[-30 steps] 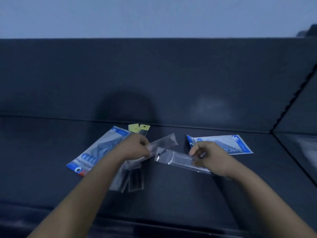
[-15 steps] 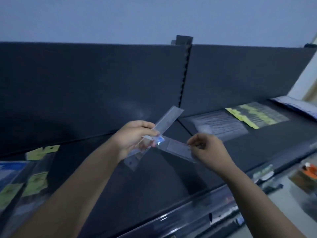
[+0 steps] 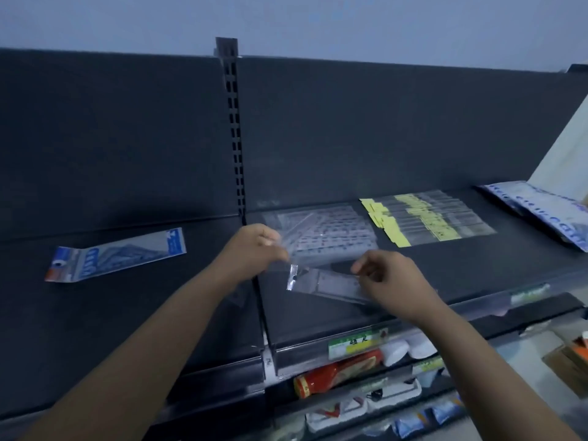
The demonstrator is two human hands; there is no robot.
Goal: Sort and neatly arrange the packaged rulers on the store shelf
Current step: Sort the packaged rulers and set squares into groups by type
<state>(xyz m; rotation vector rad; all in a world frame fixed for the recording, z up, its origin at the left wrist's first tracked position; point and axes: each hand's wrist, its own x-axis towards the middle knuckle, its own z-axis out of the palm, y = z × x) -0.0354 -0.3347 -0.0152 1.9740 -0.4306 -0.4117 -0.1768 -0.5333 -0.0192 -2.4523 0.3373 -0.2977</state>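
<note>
A dark store shelf (image 3: 127,313) fills the view, split by a slotted upright post (image 3: 234,138). On its right section lie three batches of packaged rulers: blue-printed packs (image 3: 541,211) at the far right, a yellow-tagged row (image 3: 445,221) and a clear row (image 3: 334,233) nearest the post. One blue pack (image 3: 117,254) lies alone on the left section. The left hand (image 3: 251,253) has its grip pinched on a clear sleeve (image 3: 237,300), mostly hidden under the wrist. The right hand (image 3: 394,281) pinches the end of a clear packaged ruler (image 3: 327,284), held just in front of the clear row, hang hole pointing left.
</note>
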